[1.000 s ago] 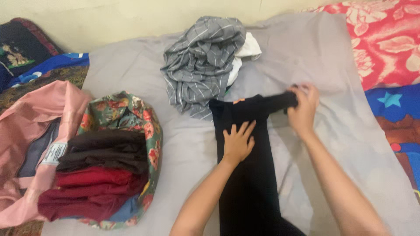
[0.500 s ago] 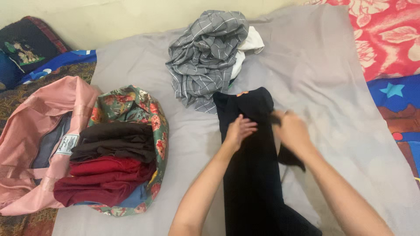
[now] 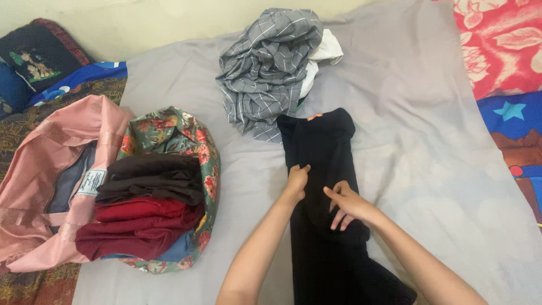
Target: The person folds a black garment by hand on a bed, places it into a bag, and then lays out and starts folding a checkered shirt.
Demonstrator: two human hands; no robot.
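A black garment (image 3: 322, 152) lies lengthwise on a grey sheet (image 3: 406, 141), folded into a narrow strip with its sleeve tucked in. My left hand (image 3: 297, 179) pinches the left edge of the black garment near its middle. My right hand (image 3: 344, 203) rests on the cloth a little lower and to the right, fingers spread and pressing down. Both forearms reach in from the bottom of the view.
A crumpled grey checked cloth (image 3: 265, 68) with a white piece (image 3: 326, 52) lies beyond the garment. At left, folded brown and red clothes (image 3: 141, 209) sit on a floral cloth (image 3: 169, 135) beside a pink bag (image 3: 45, 169). Red floral bedding (image 3: 502, 39) is at upper right.
My right hand folded the outstretched sleeve back over the black garment and slid down it. My left hand moved from flat on the cloth to gripping its left edge.
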